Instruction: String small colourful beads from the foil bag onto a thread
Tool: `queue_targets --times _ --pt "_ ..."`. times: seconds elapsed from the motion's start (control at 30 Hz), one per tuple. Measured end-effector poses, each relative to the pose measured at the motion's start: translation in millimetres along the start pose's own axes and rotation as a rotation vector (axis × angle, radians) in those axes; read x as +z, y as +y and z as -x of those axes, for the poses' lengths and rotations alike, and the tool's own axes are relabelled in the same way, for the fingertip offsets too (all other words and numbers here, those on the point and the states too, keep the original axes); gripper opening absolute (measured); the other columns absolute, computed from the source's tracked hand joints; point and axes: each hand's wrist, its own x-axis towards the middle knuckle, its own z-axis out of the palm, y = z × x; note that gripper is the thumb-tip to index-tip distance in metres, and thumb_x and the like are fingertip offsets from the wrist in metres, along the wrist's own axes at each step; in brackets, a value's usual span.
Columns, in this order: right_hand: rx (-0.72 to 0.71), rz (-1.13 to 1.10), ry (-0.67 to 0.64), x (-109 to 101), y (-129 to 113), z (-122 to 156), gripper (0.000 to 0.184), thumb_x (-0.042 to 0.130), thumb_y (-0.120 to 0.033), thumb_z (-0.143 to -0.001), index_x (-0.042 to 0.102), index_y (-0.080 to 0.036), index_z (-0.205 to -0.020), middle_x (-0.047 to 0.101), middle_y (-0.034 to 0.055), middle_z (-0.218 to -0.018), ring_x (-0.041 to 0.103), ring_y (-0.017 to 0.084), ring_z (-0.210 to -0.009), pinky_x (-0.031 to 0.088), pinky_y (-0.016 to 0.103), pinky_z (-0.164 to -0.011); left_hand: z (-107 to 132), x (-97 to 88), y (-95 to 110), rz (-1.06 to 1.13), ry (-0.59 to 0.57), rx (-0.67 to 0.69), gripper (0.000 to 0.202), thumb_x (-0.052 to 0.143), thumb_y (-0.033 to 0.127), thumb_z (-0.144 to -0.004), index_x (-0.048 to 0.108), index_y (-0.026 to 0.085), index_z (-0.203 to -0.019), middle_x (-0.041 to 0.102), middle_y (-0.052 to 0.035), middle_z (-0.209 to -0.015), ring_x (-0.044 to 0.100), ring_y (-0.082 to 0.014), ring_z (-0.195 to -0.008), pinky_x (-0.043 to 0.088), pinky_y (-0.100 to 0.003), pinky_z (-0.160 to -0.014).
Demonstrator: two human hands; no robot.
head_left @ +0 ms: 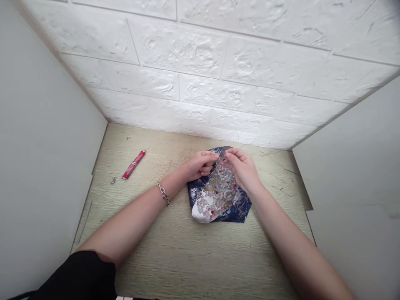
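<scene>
A dark blue patterned cloth (242, 208) lies spread on the pale wood-grain table (175, 250), with a heap of small mixed-colour beads (215, 196) on it. My left hand (201, 163) and my right hand (242, 166) meet just above the far edge of the cloth. Both have their fingertips pinched together, facing each other, on something too small to make out. A chain bracelet (164, 193) circles my left wrist.
A red tube-shaped item (133, 164) lies at the left of the table, with a small metal clasp (113, 180) beside it and another tiny metal piece (128, 138) farther back. White brick-textured wall (218, 75) stands behind; plain panels close in both sides.
</scene>
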Motion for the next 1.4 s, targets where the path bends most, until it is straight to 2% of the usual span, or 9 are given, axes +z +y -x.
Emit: queue_targets --times 0.2,0.5,0.77,1.4 --pt "0.061 -0.231 -0.04 7.9 14.6 6.5 0.022 0.065 -0.03 -0.062 0.053 -0.018 -0.076 0.056 -0.0017 -0.073 0.055 0.009 -0.074 0.047 0.027 -0.076 -0.9 -1.0 -4.0 -0.002 -0.015 0.051 0.018 0.061 0.026 -0.069 0.048 0.015 -0.066 0.032 0.0094 -0.043 0.023 0.0009 -0.03 0.017 -0.012 -0.031" --pt "0.04 -0.364 -0.075 6.6 20.9 7.6 0.012 0.063 -0.024 -0.067 0.057 -0.019 -0.077 0.059 -0.0018 -0.077 0.056 0.008 -0.077 0.047 0.026 -0.076 -2.0 1.3 -4.9 -0.024 -0.011 0.068 0.018 0.059 0.027 -0.07 0.049 0.014 -0.065 0.033 0.0089 -0.04 0.029 -0.0003 -0.033 0.023 -0.013 -0.034" --pt "0.048 -0.391 -0.045 7.1 22.9 6.6 0.012 0.066 -0.025 -0.064 0.061 -0.019 -0.074 0.061 -0.0016 -0.073 0.057 0.008 -0.072 0.048 0.023 -0.072 -3.6 0.9 -6.1 -0.049 -0.002 0.063 0.018 0.059 0.027 -0.07 0.048 0.014 -0.064 0.033 0.0093 -0.039 0.03 -0.0004 -0.032 0.026 -0.013 -0.035" --pt "0.036 -0.375 -0.03 8.2 24.5 5.8 0.014 0.067 -0.022 -0.062 0.059 -0.018 -0.073 0.06 -0.0029 -0.07 0.057 0.007 -0.068 0.047 0.023 -0.074 -3.2 1.1 -6.8 -0.066 0.015 0.067 0.016 0.058 0.025 -0.071 0.048 0.014 -0.065 0.036 0.0087 -0.04 0.032 -0.0004 -0.033 0.026 -0.014 -0.035"
